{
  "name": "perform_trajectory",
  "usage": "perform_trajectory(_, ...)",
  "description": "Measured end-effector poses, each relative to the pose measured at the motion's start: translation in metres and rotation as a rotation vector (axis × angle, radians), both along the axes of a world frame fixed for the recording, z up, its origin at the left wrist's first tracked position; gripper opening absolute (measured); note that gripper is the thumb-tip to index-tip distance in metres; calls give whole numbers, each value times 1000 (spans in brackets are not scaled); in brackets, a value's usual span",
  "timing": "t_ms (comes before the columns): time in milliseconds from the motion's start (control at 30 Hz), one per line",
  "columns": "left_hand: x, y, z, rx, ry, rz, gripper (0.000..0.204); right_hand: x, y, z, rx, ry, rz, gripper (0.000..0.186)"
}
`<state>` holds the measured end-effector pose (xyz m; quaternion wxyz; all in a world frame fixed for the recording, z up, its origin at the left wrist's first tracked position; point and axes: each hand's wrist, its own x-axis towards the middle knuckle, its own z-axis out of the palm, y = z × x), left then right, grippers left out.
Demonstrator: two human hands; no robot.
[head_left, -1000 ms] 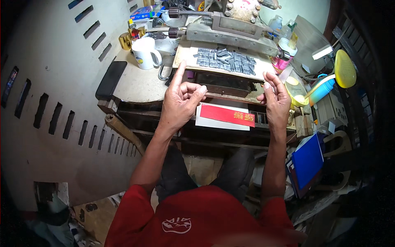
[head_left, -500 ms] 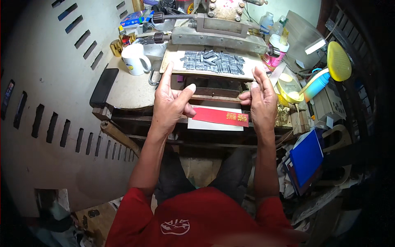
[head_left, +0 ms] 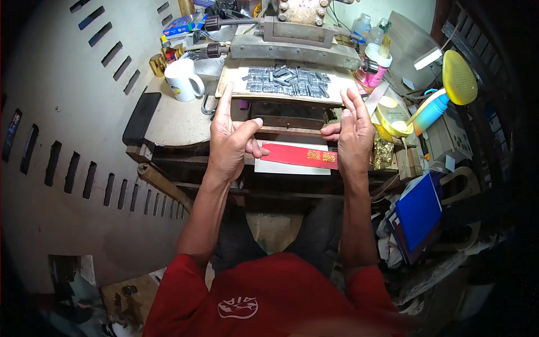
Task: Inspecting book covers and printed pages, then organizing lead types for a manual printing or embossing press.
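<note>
A red strip with gold printed characters (head_left: 292, 155) lies slantwise over a white card (head_left: 281, 167) at the bench front. My left hand (head_left: 231, 143) is raised at its left end, index finger and thumb stretched out, the other fingers curled close to the strip. At the strip's right end stands my right hand (head_left: 355, 137), hiding that tip; its index and middle fingers point up and its lower fingers bend inward. Neither hand visibly grips anything. Both index fingertips overlap the front corners of a pale board (head_left: 231, 76) bearing several small dark bars (head_left: 287, 80).
A metal press (head_left: 295, 50) stands behind the board. Left of it are a white mug (head_left: 182, 80) and a black case (head_left: 142, 119). On the right are a pink-and-white tub (head_left: 371, 70), a yellow container (head_left: 393, 117), a blue bottle (head_left: 431, 112) and a blue folder (head_left: 418, 210).
The whole view has shifted slightly. Both hands keep nearly the same pose beside the strip, and the strip stays in place on the card.
</note>
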<state>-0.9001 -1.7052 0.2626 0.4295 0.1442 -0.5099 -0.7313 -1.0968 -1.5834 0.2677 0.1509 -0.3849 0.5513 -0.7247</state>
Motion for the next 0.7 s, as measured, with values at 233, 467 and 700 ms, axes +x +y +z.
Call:
perform_trajectory(233,1,0,0,-14,-33,16,93,2,1,1,-16,-14,-39,41)
perform_trajectory(467,12,-10,3,-50,-141,31,84,-30,1,44,237,931,-267,24)
perform_trajectory(700,19,-4,1,-86,-132,63,79,-47,-20,69,428,907,186,26)
